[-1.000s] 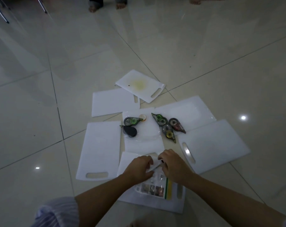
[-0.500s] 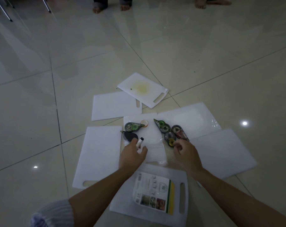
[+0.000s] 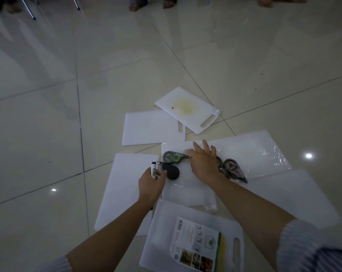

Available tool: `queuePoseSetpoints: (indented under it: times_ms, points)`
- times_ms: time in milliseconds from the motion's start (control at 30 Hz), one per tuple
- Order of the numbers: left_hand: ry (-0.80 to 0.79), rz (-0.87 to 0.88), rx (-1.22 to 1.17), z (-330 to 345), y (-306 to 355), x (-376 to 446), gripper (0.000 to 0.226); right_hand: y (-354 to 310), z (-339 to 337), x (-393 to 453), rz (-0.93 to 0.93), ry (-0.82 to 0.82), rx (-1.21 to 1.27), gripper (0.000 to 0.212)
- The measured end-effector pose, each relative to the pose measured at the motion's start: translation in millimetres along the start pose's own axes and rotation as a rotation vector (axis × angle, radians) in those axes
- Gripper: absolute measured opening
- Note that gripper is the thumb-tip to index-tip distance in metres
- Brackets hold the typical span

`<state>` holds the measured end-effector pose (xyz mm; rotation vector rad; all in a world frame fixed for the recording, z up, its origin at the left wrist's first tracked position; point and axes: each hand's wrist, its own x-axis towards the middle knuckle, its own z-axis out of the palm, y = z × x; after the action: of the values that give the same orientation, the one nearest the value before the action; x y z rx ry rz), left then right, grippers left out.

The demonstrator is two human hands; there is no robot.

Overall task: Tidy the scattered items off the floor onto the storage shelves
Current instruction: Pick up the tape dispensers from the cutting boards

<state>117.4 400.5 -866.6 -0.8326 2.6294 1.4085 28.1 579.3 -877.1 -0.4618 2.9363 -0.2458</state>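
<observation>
Several white cutting boards lie scattered on the tiled floor, one with a yellow stain (image 3: 187, 108) at the back and one with a printed label (image 3: 193, 240) nearest me. Small tape dispensers lie on the middle boards: a green one (image 3: 172, 157), a black one (image 3: 172, 172) and a dark one (image 3: 233, 167). My left hand (image 3: 151, 182) grips a small white tube with a black cap (image 3: 153, 168) upright beside the black dispenser. My right hand (image 3: 202, 160) reaches over the dispensers with fingers spread, lying on the middle board and hiding at least one dispenser under it.
Glossy beige floor tiles (image 3: 48, 134) spread out to the left and behind the boards. Bare feet of other people (image 3: 135, 5) stand at the far edge. Metal chair legs (image 3: 29, 8) show at the top left. No shelves are in view.
My right hand moved left and forward from the right-hand dispensers toward the green one, fingers now spread. My left hand kept hold of the white tube and shifted slightly left.
</observation>
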Motion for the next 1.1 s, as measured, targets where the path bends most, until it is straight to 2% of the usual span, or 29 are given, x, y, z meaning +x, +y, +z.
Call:
queuePoseSetpoints:
  times_ms: [67,133,300,367,433,533,633,700,800,867,967,1033,1100]
  points:
    - [-0.003,-0.053,-0.065,-3,-5,0,0.024,2,9,-3,-0.020,0.042,-0.016,0.027]
    - [-0.039,-0.088,-0.088,-5,-12,3,0.027,3,19,-13,-0.021,0.173,-0.008,0.008]
    - [0.012,-0.167,-0.172,-2,-7,6,0.041,7,21,-42,0.043,0.367,0.126,0.021]
    - [0.070,-0.177,-0.196,3,6,4,0.044,14,14,-47,0.031,0.431,0.203,0.017]
    - [0.142,-0.231,-0.226,8,17,5,0.045,17,4,-49,0.056,0.468,0.381,0.010]
    - [0.141,-0.362,-0.213,13,31,11,0.046,9,-13,-49,0.180,0.404,0.785,0.015]
    - [0.050,-0.309,-0.096,18,37,17,0.061,-2,-28,-40,0.481,0.273,1.086,0.018]
    - [-0.011,-0.247,0.030,21,37,17,0.071,-6,-35,-36,0.649,0.089,1.255,0.027]
    - [-0.021,-0.203,0.114,22,35,15,0.076,-10,-27,-39,0.530,-0.110,1.073,0.041]
    - [-0.019,-0.200,0.125,18,34,15,0.077,-15,-13,-38,0.403,-0.065,0.878,0.047]
    - [-0.056,-0.236,0.104,13,26,17,0.080,-24,-3,-25,0.373,0.000,0.677,0.027]
    - [-0.088,-0.238,0.016,10,17,18,0.068,-34,-6,-14,0.371,0.019,0.597,0.028]
    - [-0.106,-0.207,-0.122,7,5,19,0.048,-43,-8,-4,0.325,-0.017,0.529,0.038]
